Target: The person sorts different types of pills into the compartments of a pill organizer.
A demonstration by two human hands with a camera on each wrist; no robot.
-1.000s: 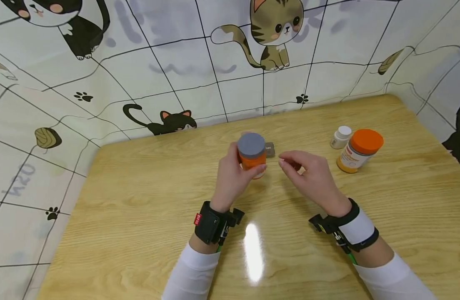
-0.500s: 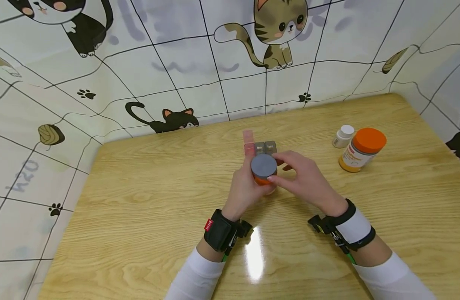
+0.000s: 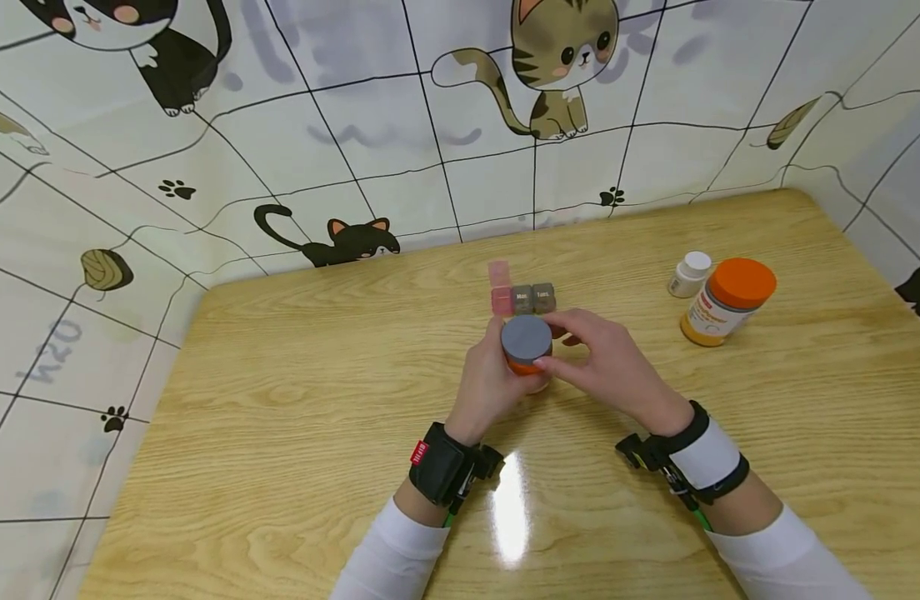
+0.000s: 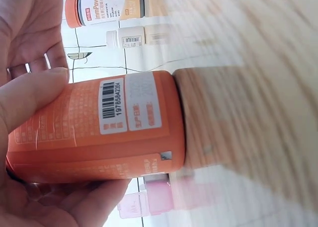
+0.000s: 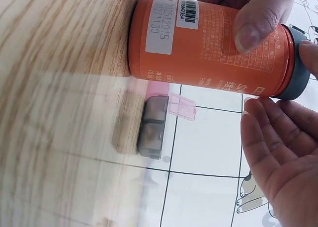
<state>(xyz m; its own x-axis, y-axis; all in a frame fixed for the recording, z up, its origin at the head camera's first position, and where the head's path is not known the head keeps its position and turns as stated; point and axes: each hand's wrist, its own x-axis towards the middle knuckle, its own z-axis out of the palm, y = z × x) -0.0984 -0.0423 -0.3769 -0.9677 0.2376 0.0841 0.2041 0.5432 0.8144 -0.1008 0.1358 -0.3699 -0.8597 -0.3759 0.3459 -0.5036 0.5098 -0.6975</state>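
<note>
An orange bottle (image 4: 74, 132) with a grey lid (image 3: 526, 338) stands on the table in front of me, its printed label and barcode showing in both wrist views. My left hand (image 3: 484, 385) grips the bottle's body, with the thumb across the label. At the lid's right side, my right hand (image 3: 612, 367) pinches the rim between thumb and fingers; the lid sits on the bottle. Just behind is a small pill organizer (image 3: 533, 298) with grey compartments and a pink one, whose pink flap (image 5: 182, 107) is raised.
To the right on the wooden table (image 3: 302, 375) stand a small white bottle (image 3: 688, 275) and a larger jar with an orange lid (image 3: 741, 283). A cloth with printed cats (image 3: 557, 67) hangs along the back and sides.
The left hand has brought the orange bottle right and nearer, uncovering the pill organizer. The right hand has closed in and taken hold of the grey lid. Little differs over the last half second.
</note>
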